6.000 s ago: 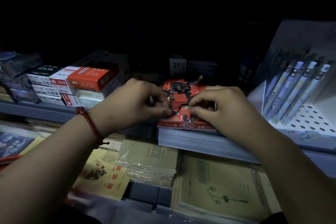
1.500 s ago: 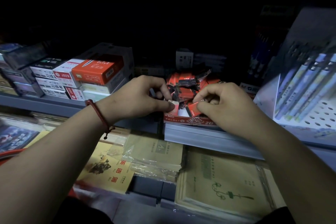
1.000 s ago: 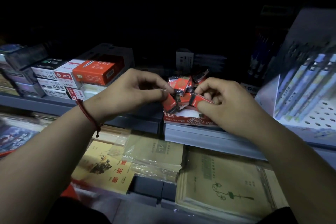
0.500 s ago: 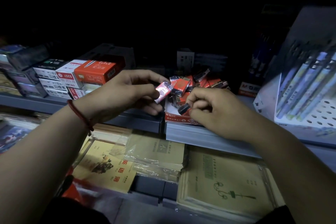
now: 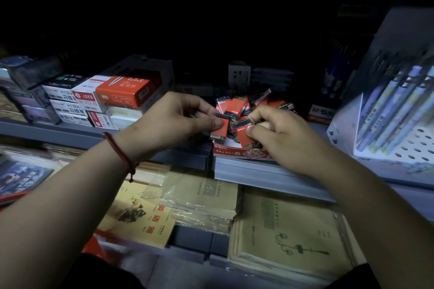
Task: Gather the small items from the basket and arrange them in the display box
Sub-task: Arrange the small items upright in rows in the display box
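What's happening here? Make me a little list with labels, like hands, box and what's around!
left hand: pinches a red eraser marked 2B
right hand: grips a second eraser
display box: on the shelf, holds a pile of erasers lying every which way
left of the box: stacked pen boxes
right of the box: pens in a white rack
below the shelf: notebooks in plastic wrap
left wrist: red string bracelet

Grey shelf (image 5: 258, 171) carrying stationery.
Stacked boxes (image 5: 94, 103) at left end, red display box (image 5: 239, 153) on front edge mid-shelf, white perforated pen stand (image 5: 413, 148) at right end.
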{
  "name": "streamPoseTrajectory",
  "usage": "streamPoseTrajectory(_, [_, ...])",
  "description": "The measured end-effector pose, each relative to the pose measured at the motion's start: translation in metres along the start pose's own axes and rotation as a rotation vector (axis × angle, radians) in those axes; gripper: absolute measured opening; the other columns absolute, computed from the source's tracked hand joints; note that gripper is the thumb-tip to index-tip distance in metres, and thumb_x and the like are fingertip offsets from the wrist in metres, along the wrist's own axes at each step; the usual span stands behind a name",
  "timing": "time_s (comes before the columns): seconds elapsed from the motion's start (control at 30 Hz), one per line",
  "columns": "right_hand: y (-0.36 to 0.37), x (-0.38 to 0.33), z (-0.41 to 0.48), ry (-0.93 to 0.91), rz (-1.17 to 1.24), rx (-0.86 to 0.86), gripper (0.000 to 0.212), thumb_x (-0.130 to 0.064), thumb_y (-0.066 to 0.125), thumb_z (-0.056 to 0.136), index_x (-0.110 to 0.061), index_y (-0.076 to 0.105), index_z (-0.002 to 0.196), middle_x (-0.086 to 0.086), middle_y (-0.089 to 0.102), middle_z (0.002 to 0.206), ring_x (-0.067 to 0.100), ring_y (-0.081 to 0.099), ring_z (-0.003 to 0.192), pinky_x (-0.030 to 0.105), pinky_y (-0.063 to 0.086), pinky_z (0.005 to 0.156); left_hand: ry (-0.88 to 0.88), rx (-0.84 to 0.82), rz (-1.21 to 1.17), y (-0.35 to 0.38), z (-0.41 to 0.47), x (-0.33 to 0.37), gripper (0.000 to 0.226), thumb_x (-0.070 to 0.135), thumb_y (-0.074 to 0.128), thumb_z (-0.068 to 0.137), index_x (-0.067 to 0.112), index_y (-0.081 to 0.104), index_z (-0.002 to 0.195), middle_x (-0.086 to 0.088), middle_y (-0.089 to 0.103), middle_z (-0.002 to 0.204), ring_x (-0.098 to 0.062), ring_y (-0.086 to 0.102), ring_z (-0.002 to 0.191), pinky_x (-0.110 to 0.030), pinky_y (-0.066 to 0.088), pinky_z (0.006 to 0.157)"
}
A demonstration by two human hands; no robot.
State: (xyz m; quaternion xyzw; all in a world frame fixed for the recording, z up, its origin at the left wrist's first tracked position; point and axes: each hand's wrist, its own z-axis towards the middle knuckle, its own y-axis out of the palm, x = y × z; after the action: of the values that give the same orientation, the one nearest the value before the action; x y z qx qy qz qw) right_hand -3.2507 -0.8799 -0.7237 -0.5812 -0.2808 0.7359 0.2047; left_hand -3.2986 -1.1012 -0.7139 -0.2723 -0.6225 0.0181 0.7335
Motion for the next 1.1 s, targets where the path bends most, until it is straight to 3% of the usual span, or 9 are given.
streamPoseTrajectory(0.2, [0.002, 0.0, 0.002, 0.003, -0.003, 0.02, 0.013, -0.019, 0.055, 0.099, -0.014, 0.058, 0.087, -0.008, 0.044, 0.044, 0.006, 0.034, 0.043, 0.019, 0.031, 0.045, 0.041, 0.096, -0.06, 0.007, 0.003, 0.0, 0.022, 0.008, 0.081, 0.079, 0.01, 0.074, 0.099, -0.014, 0.075, 0.081, -0.013, 0.071, 0.071, -0.021, 0.058, 0.067])
streamPoseTrajectory(0.33, [0.002, 0.002, 0.002, 0.005, -0.02, 0.024, 0.014, -0.022, 0.054, 0.099, -0.017, 0.057, 0.086, -0.007, 0.044, 0.045, 0.008, 0.034, 0.044, 0.029, 0.034, 0.051, 0.046, 0.108, -0.042, 0.011, 0.004, -0.001, 0.02, 0.012, 0.082, 0.078, 0.012, 0.073, 0.096, -0.006, 0.076, 0.077, -0.009, 0.072, 0.071, -0.017, 0.055, 0.063])
streamPoseTrajectory(0.43, [0.003, 0.003, 0.003, 0.009, -0.022, 0.035, 0.014, -0.022, 0.053, 0.1, -0.017, 0.057, 0.087, -0.008, 0.044, 0.046, 0.006, 0.035, 0.044, 0.028, 0.033, 0.051, 0.079, 0.145, 0.031, 0.012, 0.006, -0.003, 0.022, 0.016, 0.083, 0.079, 0.013, 0.073, 0.099, -0.005, 0.077, 0.079, -0.004, 0.071, 0.07, -0.012, 0.049, 0.06])
streamPoseTrajectory(0.57, [0.002, 0.004, 0.004, 0.003, -0.024, 0.027, 0.014, -0.022, 0.053, 0.1, -0.015, 0.057, 0.088, -0.007, 0.045, 0.045, 0.006, 0.036, 0.042, 0.019, 0.032, 0.046, 0.097, 0.199, 0.026, 0.017, 0.008, -0.007, 0.023, 0.015, 0.084, 0.079, 0.013, 0.071, 0.099, -0.005, 0.077, 0.079, -0.01, 0.074, 0.073, -0.019, 0.054, 0.065])
streamPoseTrajectory(0.67, [0.001, 0.005, 0.004, 0.004, -0.003, 0.025, 0.014, -0.02, 0.054, 0.1, -0.014, 0.058, 0.089, -0.008, 0.044, 0.044, 0.005, 0.034, 0.041, 0.016, 0.031, 0.043, 0.084, 0.134, 0.008, 0.014, 0.009, -0.008, 0.023, 0.013, 0.085, 0.077, 0.012, 0.071, 0.096, -0.008, 0.077, 0.08, -0.014, 0.074, 0.073, -0.024, 0.057, 0.069])
streamPoseTrajectory(0.73, [0.001, 0.005, 0.004, 0.006, -0.002, 0.03, 0.013, -0.02, 0.054, 0.1, -0.014, 0.058, 0.088, -0.008, 0.044, 0.044, 0.005, 0.034, 0.041, 0.017, 0.032, 0.044, 0.111, 0.084, 0.128, 0.009, 0.009, -0.008, 0.02, 0.019, 0.086, 0.078, 0.017, 0.072, 0.093, -0.003, 0.075, 0.08, -0.015, 0.073, 0.073, -0.024, 0.057, 0.069])
streamPoseTrajectory(0.87, [0.002, 0.006, 0.005, 0.014, -0.027, 0.039, 0.014, -0.022, 0.054, 0.099, -0.018, 0.057, 0.087, -0.008, 0.045, 0.044, 0.006, 0.036, 0.042, 0.016, 0.032, 0.046, 0.236, 0.036, 0.471, 0.005, 0.007, -0.003, 0.007, 0.026, 0.08, 0.084, 0.027, 0.074, 0.088, 0.011, 0.072, 0.079, 0.003, 0.063, 0.067, -0.009, 0.043, 0.06])
streamPoseTrajectory(1.0, [0.002, 0.006, 0.005, 0.02, -0.04, 0.042, 0.014, -0.023, 0.054, 0.099, -0.019, 0.057, 0.087, -0.007, 0.047, 0.046, 0.005, 0.037, 0.044, 0.025, 0.033, 0.05, 0.31, 0.036, 0.832, 0.005, 0.01, -0.003, 0.02, 0.047, 0.064, 0.088, 0.036, 0.076, 0.097, 0.009, 0.054, 0.103, -0.01, 0.058, 0.095, -0.034, 0.052, 0.081])
streamPoseTrajectory(1.1, [0.003, 0.007, 0.005, 0.01, -0.041, 0.054, 0.014, -0.024, 0.054, 0.099, -0.018, 0.057, 0.087, -0.007, 0.047, 0.049, 0.006, 0.038, 0.046, 0.02, 0.032, 0.046, 0.229, -0.055, 0.846, 0.003, 0.009, 0.0, 0.041, 0.059, 0.042, 0.084, 0.041, 0.074, 0.101, 0.012, 0.055, 0.106, -0.011, 0.06, 0.099, -0.041, 0.054, 0.086])
